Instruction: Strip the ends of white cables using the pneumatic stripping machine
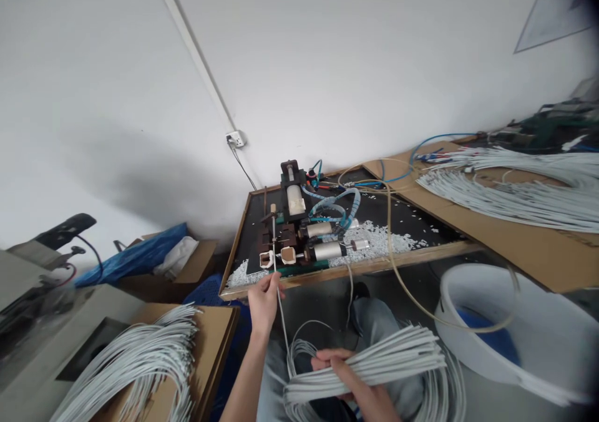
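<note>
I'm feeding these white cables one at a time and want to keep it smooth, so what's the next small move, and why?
Probably ease the single cable pinched in your left hand forward into the small machine: its tip already sits at the front opening, while your right hand grips the bundle.

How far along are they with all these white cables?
Done, apparently: a pile of white cables on the left cardboard, white scraps littering the bench. In hand: the left hand feeds one cable into the machine. Left: the bundle gripped by the right hand.
</note>
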A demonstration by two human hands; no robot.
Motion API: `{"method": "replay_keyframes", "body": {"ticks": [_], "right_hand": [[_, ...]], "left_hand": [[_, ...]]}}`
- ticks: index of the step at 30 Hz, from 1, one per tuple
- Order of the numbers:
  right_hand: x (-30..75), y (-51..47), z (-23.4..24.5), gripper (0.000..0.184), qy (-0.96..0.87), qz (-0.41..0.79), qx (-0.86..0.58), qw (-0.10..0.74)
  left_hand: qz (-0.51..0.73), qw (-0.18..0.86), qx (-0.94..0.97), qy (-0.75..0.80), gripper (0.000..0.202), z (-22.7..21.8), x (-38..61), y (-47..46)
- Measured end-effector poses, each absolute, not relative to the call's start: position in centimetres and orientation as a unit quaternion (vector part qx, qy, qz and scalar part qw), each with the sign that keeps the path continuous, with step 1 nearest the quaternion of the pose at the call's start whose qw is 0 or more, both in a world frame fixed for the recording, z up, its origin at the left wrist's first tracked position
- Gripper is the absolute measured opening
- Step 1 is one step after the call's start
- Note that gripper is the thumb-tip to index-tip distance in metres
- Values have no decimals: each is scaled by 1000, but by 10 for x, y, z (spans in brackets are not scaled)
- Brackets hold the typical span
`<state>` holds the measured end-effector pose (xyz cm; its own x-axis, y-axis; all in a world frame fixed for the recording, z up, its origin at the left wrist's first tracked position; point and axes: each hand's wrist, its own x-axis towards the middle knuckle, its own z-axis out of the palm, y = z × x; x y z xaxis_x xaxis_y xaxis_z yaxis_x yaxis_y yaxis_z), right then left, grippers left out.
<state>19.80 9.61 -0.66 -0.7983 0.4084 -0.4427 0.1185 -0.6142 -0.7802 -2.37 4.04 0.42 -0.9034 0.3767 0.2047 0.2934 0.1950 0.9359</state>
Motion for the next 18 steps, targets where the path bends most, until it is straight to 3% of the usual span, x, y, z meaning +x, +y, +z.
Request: {"method": "replay_keyframes", "body": {"ticks": [18], "right_hand": [[198,95,-7,44,-388,870,-276,126]], "left_hand": [[607,54,197,768,42,5,-33,35]]}}
